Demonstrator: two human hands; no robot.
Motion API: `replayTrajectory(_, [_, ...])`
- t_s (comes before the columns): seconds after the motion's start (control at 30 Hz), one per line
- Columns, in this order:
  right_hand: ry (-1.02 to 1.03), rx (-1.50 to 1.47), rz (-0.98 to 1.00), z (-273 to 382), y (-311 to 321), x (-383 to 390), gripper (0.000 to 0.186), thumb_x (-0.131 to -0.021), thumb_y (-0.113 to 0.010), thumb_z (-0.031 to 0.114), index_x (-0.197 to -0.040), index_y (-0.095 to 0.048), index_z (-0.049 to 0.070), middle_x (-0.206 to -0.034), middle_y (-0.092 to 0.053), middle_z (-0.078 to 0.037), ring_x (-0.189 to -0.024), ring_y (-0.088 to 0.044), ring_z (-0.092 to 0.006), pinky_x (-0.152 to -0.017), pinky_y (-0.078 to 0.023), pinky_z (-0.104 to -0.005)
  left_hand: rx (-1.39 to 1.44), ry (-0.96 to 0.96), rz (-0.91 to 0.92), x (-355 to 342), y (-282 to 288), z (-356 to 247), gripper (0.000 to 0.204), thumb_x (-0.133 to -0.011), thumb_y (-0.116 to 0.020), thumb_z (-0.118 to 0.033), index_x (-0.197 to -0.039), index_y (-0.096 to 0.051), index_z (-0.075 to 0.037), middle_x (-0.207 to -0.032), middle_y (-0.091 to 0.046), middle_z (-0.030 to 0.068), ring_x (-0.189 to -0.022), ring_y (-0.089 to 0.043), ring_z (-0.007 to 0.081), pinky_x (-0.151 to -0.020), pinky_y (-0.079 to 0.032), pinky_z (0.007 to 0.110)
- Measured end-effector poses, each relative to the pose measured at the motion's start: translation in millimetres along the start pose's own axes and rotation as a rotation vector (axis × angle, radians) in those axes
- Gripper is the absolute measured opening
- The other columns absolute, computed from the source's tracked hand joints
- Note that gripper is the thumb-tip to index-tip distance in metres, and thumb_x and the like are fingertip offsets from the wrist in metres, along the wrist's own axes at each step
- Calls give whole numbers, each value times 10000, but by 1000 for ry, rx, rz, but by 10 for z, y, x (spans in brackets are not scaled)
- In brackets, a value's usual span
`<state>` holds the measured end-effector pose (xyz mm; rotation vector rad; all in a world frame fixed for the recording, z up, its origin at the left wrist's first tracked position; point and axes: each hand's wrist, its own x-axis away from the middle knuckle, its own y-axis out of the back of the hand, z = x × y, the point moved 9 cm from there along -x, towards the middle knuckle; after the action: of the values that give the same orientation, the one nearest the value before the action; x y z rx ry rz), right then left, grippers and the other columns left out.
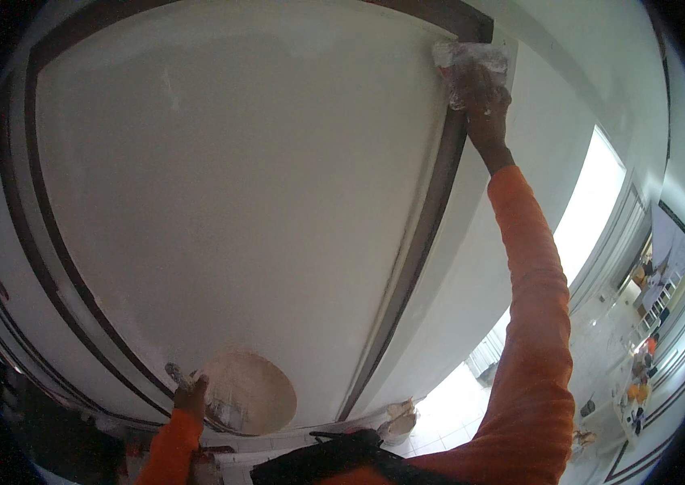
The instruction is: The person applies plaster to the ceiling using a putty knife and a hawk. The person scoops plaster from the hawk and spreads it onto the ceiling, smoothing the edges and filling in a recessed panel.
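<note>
My right hand (480,93) is raised to the top right corner of a dark-edged white panel (237,178), holding a crumpled, translucent plastic-like material (453,61) against the corner; anything inside it is hidden. My left hand (191,396) is low at the panel's left, closed on a small greyish tool (174,373) whose shape is unclear. Right beside it is a round beige surface (255,380) with grey streaks; whether this hand also touches it I cannot tell. Both forearms are in orange sleeves.
Dark trim strips (64,242) run along the left. On the right are a bright opening (589,194), a white-tiled floor (439,420), a ladder (657,311) and cluttered items (641,396) in the distance. A pale crumpled bag (399,420) lies at the bottom centre.
</note>
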<state>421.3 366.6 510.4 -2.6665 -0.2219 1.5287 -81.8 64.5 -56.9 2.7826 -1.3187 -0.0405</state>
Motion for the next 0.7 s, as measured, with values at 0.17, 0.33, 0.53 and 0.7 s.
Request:
replayTrajectory(0.17, [115,-81,30,239,47,-158,649,-746,-567,71,-1357,-370,169,-1429,-302,-79,-1296,-286,-299,-949,-278,-510,84,46,17,8,-27,100,645,-740,-686,-469,-1087,-546,57,-1008,-585,134,-886,-547,228,-794,-436,363])
replayTrajectory(0.33, [226,1,112,74,77,175,614,-768,-551,81,-1350,-376,168,-1407,-331,-78,-1285,-299,-312,-945,-285,-516,-138,80,-69,-3,83,143,563,-745,-681,-457,-977,-569,44,-828,-578,85,-739,-526,189,-664,-433,347])
replayTrajectory(0.53, [-24,-194,133,-145,649,289,497,-838,-476,24,-1306,-430,184,-1338,-417,-86,-1234,-370,-327,-967,-303,-506,-102,49,21,110,-93,-217,541,-766,-663,-443,-978,-570,46,-787,-577,70,-682,-524,164,-606,-436,332])
replayTrajectory(0.7, [46,-241,130,9,769,175,472,-843,-514,97,-1296,-445,211,-1347,-414,-50,-1245,-376,-280,-1027,-290,-483,126,40,43,136,-218,-295,524,-794,-645,-406,-1034,-564,52,-912,-597,91,-759,-559,184,-665,-459,331])
